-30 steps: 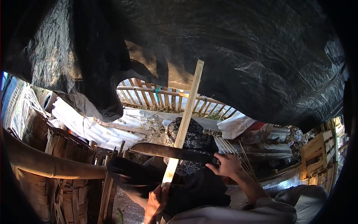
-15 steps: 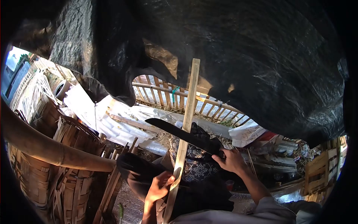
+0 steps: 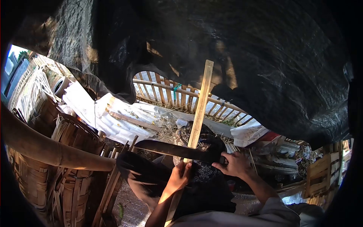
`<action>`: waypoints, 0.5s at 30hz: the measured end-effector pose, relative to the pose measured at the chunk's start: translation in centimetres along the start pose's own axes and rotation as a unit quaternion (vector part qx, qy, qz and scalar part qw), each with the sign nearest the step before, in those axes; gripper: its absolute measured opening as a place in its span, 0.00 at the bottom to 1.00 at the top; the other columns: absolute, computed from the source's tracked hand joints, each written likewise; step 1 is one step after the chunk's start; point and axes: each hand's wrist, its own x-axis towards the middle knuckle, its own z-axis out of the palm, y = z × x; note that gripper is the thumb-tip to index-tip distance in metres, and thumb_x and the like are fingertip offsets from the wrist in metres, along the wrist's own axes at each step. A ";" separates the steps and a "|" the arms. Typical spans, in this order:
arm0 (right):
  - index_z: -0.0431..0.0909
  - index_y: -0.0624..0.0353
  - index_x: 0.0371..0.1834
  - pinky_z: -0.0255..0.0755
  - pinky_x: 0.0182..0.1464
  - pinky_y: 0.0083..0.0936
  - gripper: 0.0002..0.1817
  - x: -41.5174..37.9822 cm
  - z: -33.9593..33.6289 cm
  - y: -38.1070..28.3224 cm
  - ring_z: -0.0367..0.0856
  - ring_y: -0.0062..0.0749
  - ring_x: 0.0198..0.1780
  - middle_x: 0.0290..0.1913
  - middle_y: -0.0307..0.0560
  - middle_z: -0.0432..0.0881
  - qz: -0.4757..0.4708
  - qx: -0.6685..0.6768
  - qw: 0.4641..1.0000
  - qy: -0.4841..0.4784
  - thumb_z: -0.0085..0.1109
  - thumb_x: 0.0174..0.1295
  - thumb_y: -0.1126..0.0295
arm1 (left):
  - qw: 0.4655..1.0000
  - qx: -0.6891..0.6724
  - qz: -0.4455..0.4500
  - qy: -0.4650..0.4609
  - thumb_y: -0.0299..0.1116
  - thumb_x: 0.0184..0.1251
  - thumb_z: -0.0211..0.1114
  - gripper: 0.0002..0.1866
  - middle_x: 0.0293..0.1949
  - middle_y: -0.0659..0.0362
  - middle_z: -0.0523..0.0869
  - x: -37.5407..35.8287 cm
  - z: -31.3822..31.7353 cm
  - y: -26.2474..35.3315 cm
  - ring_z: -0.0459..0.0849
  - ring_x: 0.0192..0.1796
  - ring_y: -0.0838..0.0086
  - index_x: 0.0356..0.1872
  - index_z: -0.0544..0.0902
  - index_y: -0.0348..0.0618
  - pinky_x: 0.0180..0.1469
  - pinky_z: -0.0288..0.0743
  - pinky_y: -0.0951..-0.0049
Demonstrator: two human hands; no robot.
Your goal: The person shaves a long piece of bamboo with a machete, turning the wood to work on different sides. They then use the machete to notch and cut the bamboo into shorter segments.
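Note:
A long, pale strip of split bamboo or wood (image 3: 202, 100) runs slanting from my lap up toward the dark sheet. My left hand (image 3: 179, 176) is closed around it, just below the blade of a machete (image 3: 168, 149). That dark blade lies across the strip, its tip pointing left; whether its edge bites in cannot be seen. The machete's handle end is gripped in my right hand (image 3: 236, 163), to the right of the strip. Behind them is dark patterned cloth (image 3: 206, 172) over my lap.
Black plastic sheeting (image 3: 264, 68) hangs low overhead. A thick bamboo pole (image 3: 64, 155) crosses the left side, before woven bamboo baskets (image 3: 75, 193). A slatted fence (image 3: 162, 90) stands beyond, with corrugated sheets (image 3: 109, 117) on the ground. A wooden crate (image 3: 323, 168) is at right.
My left hand has slid up the strip, close to the blade. The machete has come lower and lies more level. The strip's upper end has leaned to the right.

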 end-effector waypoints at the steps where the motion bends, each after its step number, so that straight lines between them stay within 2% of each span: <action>1: 0.81 0.53 0.40 0.75 0.35 0.45 0.37 0.4 -0.4 0.1 0.83 0.48 0.30 0.21 0.50 0.81 -0.021 -0.046 0.999 0.007 0.52 0.47 0.29 | 1.000 -0.003 -0.007 -0.002 0.36 0.71 0.53 0.13 0.18 0.63 0.73 -0.5 0.1 -0.4 0.68 0.22 0.84 0.34 0.75 0.34 0.25 0.62 0.79; 2: 0.82 0.48 0.43 0.75 0.37 0.49 0.40 1.0 -1.0 0.1 0.83 0.51 0.30 0.22 0.52 0.81 -0.041 -0.092 0.995 0.014 0.45 0.46 0.24 | 1.000 -0.005 -0.014 -0.005 0.35 0.71 0.53 0.13 0.19 0.62 0.74 -0.9 0.1 -0.6 0.68 0.24 0.84 0.36 0.75 0.33 0.27 0.63 0.78; 4: 0.82 0.48 0.42 0.76 0.36 0.48 0.40 2.4 -2.7 -0.1 0.83 0.50 0.29 0.22 0.52 0.81 -0.033 -0.084 0.995 -0.028 0.46 0.45 0.24 | 1.000 0.001 -0.001 0.003 0.35 0.71 0.54 0.13 0.18 0.61 0.73 -1.1 0.2 -0.9 0.69 0.22 0.83 0.34 0.75 0.33 0.26 0.64 0.77; 6: 0.82 0.50 0.42 0.76 0.35 0.48 0.41 3.2 -2.6 0.3 0.83 0.48 0.28 0.21 0.51 0.81 -0.048 -0.131 0.990 0.010 0.47 0.45 0.24 | 1.000 0.001 -0.025 0.005 0.37 0.71 0.54 0.14 0.18 0.62 0.73 -1.0 0.1 -1.0 0.67 0.20 0.83 0.32 0.74 0.33 0.24 0.63 0.77; 7: 0.82 0.55 0.38 0.76 0.33 0.45 0.37 3.5 -2.5 0.4 0.83 0.48 0.27 0.20 0.50 0.81 -0.066 -0.105 0.990 0.073 0.51 0.49 0.29 | 1.000 0.001 -0.023 0.007 0.37 0.71 0.54 0.14 0.18 0.62 0.73 -1.0 0.1 -1.0 0.67 0.20 0.83 0.32 0.74 0.33 0.24 0.63 0.77; 8: 0.82 0.55 0.38 0.76 0.33 0.45 0.37 4.2 -2.3 0.7 0.83 0.48 0.27 0.20 0.50 0.81 -0.069 -0.106 0.989 0.073 0.51 0.49 0.29 | 1.000 -0.014 -0.023 -0.002 0.37 0.71 0.53 0.14 0.18 0.63 0.73 -1.1 0.1 -1.0 0.67 0.19 0.84 0.32 0.74 0.34 0.23 0.63 0.78; 10: 0.81 0.58 0.31 0.77 0.31 0.39 0.31 5.3 -1.7 1.2 0.82 0.48 0.26 0.20 0.51 0.80 -0.032 -0.029 0.991 0.129 0.55 0.52 0.36 | 0.999 -0.030 -0.023 -0.005 0.38 0.72 0.53 0.14 0.18 0.64 0.73 -1.4 0.2 -0.5 0.67 0.18 0.84 0.32 0.74 0.35 0.21 0.63 0.79; 11: 0.79 0.60 0.27 0.77 0.29 0.37 0.28 5.3 -1.6 0.7 0.81 0.48 0.24 0.17 0.51 0.78 -0.059 0.056 0.986 0.147 0.57 0.54 0.41 | 0.996 -0.065 -0.058 -0.015 0.38 0.72 0.52 0.14 0.18 0.65 0.72 -1.5 0.2 0.3 0.67 0.18 0.85 0.33 0.74 0.37 0.21 0.63 0.80; 12: 0.79 0.60 0.27 0.77 0.29 0.37 0.28 5.0 -1.8 0.1 0.81 0.48 0.24 0.17 0.51 0.78 -0.060 0.057 0.986 0.147 0.57 0.54 0.41 | 0.991 -0.098 -0.093 -0.027 0.38 0.72 0.52 0.13 0.18 0.67 0.71 -1.4 0.2 0.7 0.68 0.18 0.86 0.34 0.74 0.38 0.20 0.63 0.81; 14: 0.79 0.59 0.28 0.74 0.27 0.34 0.28 4.0 -2.2 -0.6 0.80 0.44 0.21 0.16 0.46 0.78 -0.067 0.084 0.994 -0.032 0.60 0.50 0.40 | 0.990 -0.107 -0.086 -0.038 0.38 0.72 0.52 0.12 0.18 0.67 0.71 -1.3 0.1 0.4 0.68 0.18 0.86 0.36 0.74 0.39 0.19 0.63 0.81; 15: 0.79 0.59 0.29 0.75 0.26 0.34 0.30 3.2 -1.4 -0.7 0.80 0.44 0.20 0.16 0.46 0.78 -0.104 0.016 0.994 0.024 0.61 0.48 0.38 | 0.989 -0.117 -0.079 -0.050 0.38 0.72 0.52 0.11 0.18 0.68 0.71 -1.3 0.1 0.1 0.68 0.18 0.86 0.37 0.74 0.39 0.19 0.64 0.82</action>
